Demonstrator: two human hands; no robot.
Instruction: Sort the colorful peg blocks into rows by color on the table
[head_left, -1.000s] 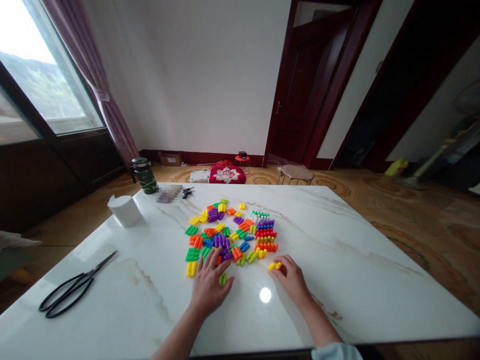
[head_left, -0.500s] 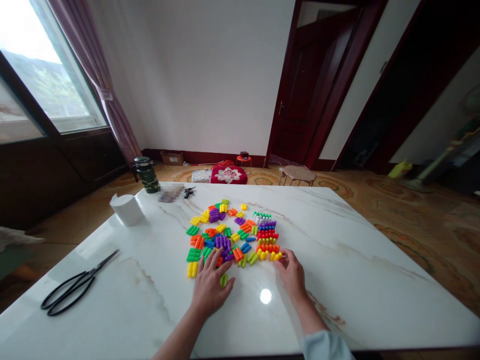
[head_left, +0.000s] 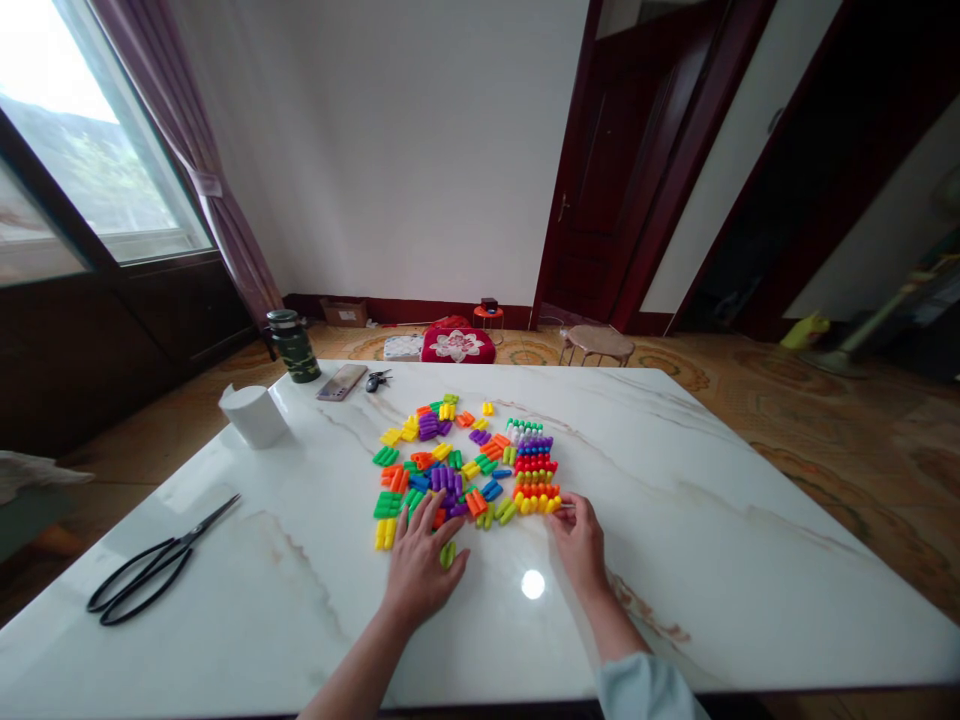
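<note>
While the left hand (head_left: 420, 565) lies palm down with its fingers spread wide, its fingertips point to twelve o'clock over the near side of the loose coloured pieces (head_left: 448, 482), and its forearm comes in from seven. A light-green piece (head_left: 448, 555) shows between thumb and forefinger. The right hand (head_left: 580, 548) reaches in from five o'clock, thumb and fingertips close together at the three-o'clock end of the yellow row (head_left: 538, 505); whether they grip it, I cannot tell.

Around the hands, the marbled surface (head_left: 720, 530) spreads widely from one to four o'clock out to its slanting edge; the near edge runs under the forearms at six. Scissors (head_left: 154, 572) lie well apart at nine, a paper roll (head_left: 259, 418) at ten.

The yellow row's long axis runs from nine to three o'clock, just nearer than the orange row (head_left: 537, 491) and parallel to it. Which way its single pieces point is too small to tell.
</note>
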